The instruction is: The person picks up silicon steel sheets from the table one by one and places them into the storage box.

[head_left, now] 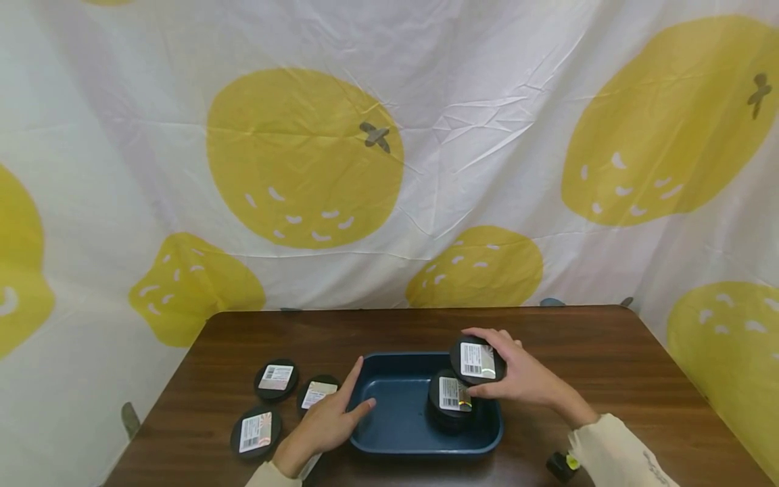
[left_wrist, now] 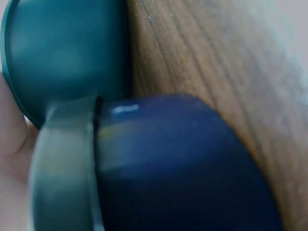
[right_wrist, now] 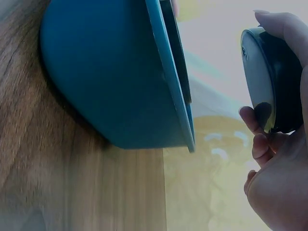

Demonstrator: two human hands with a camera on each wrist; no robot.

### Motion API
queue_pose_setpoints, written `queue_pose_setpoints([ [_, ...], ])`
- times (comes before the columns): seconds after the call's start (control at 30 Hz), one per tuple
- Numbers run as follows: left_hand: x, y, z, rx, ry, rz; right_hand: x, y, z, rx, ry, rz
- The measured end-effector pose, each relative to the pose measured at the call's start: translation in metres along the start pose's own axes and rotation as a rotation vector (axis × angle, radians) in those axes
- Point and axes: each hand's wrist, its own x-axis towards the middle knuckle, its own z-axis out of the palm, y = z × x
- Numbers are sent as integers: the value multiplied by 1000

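In the head view, my right hand (head_left: 517, 375) grips a round black jar (head_left: 477, 360) with a white barcode label, above the right side of a blue tray (head_left: 389, 443). The right wrist view shows thumb and fingers around the jar's (right_wrist: 288, 82) edge, beside the tray (right_wrist: 106, 72). Another labelled black jar (head_left: 450, 400) sits inside the tray; what lies beneath it is unclear. My left hand (head_left: 328, 419) rests at the tray's left rim, index finger and thumb spread. In the left wrist view, a dark lidded jar (left_wrist: 183, 168) fills the foreground by the tray (left_wrist: 67, 48).
Left of the tray lie more labelled black jars: one at the back (head_left: 276, 379), one in front (head_left: 255, 433), and one beside my left hand (head_left: 318, 392). Another label shows partly under the left wrist. A small black object (head_left: 561, 467) is near the right sleeve.
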Motion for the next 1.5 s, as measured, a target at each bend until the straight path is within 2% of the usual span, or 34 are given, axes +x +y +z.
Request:
queue_pose_setpoints([
  [0.37, -1, 2, 0, -6, 10, 16, 3, -5, 14, 40, -59, 9],
  [0.87, -2, 0, 2, 13, 37, 35, 2, -4, 27, 56, -95, 29],
  [1.5, -2, 2, -1, 8, 27, 23, 2, 0, 37, -48, -68, -87],
])
